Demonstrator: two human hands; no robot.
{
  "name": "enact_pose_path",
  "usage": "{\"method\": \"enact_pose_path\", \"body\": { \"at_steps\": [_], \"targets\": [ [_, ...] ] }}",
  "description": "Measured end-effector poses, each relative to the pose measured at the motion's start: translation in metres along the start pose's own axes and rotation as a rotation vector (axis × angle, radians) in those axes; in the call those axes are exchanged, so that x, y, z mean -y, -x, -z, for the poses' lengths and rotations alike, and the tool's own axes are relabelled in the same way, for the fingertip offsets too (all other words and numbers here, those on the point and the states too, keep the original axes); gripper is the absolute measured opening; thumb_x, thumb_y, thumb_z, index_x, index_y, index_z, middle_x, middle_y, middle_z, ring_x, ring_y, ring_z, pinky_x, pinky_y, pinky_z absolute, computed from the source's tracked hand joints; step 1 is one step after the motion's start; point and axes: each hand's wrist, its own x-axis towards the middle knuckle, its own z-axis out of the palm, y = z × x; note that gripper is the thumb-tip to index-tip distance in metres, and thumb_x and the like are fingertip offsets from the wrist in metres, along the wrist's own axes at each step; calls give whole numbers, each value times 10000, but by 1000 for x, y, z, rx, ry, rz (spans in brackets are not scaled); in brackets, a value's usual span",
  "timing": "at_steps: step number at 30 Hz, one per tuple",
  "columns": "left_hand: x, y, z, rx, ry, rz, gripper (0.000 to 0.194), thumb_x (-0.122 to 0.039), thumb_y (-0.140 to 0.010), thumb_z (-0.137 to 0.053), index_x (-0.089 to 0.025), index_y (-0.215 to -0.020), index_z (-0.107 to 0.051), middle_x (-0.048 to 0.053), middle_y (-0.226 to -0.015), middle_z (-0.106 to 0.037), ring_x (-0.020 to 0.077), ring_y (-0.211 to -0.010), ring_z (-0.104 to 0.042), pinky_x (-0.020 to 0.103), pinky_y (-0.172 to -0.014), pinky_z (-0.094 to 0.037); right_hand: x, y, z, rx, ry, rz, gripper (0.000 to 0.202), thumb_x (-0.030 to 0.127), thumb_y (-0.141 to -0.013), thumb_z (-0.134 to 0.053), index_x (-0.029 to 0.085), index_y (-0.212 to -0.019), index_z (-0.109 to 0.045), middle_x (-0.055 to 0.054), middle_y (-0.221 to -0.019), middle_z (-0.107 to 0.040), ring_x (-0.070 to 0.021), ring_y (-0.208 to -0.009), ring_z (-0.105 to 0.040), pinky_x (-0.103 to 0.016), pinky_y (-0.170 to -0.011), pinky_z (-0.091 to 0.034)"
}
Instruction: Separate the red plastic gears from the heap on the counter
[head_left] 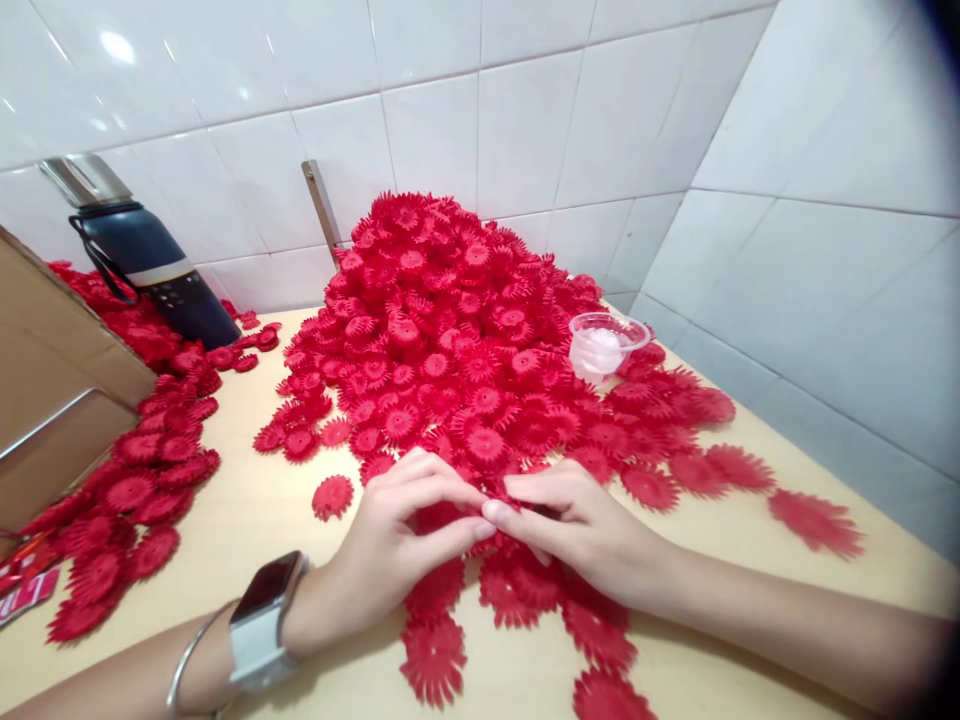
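Note:
My left hand and my right hand meet in front of a big heap of red flower pieces with fringed edges. Thumbs and fingers of both hands pinch together around a red flower piece, which the fingertips mostly cover. Beneath and in front of the hands, several loose flower pieces lie flat on the pale table. One single flower piece rests just left of my left hand. A smartwatch and a bangle are on my left wrist.
A clear plastic cup with something whitish inside stands at the heap's right. To the left are a cardboard box, a dark blue bottle and more red pieces. White tiled walls border the table behind and at right.

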Motion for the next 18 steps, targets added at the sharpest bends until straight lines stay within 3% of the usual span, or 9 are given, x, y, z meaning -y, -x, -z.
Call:
{"method": "enact_pose_path", "body": {
  "at_steps": [5, 9, 14, 18],
  "targets": [
    [-5, 1, 1, 12, -24, 8, 97, -202, -817, -550, -191, -775, -637, 15, -757, -591, 139, -728, -529, 254, -674, -412, 4, 1, -1, 62, -30, -14, 371, 332, -876, -385, 180, -538, -374, 46, -498, -393, -79, -461, -379, -215, -454, -296],
    [-7, 1, 2, -30, -29, 74, 123, -180, -833, -508, -180, -733, -580, 7, -769, -556, 137, -746, -515, 251, -684, -397, 7, 0, 0, 41, 2, -21, 324, 270, -853, -407, 182, -541, -384, 47, -495, -402, -84, -463, -398, -214, -460, -307],
    [8, -5, 6, -330, 50, 232, 120, -220, -845, -468, -186, -732, -492, -10, -739, -500, 133, -702, -490, 248, -638, -386, 3, 2, 2, -94, -94, -87, 353, 272, -829, -424, 192, -498, -330, 54, -442, -383, -79, -414, -374, -218, -427, -280],
    [15, -7, 5, -417, 29, 275, 95, -236, -787, -556, -189, -761, -478, -16, -751, -510, 131, -684, -489, 242, -620, -384, 3, 3, 2, -116, -123, -111, 348, 303, -846, -422, 178, -521, -414, 35, -480, -455, -86, -446, -400, -219, -448, -298]
  ]
}}
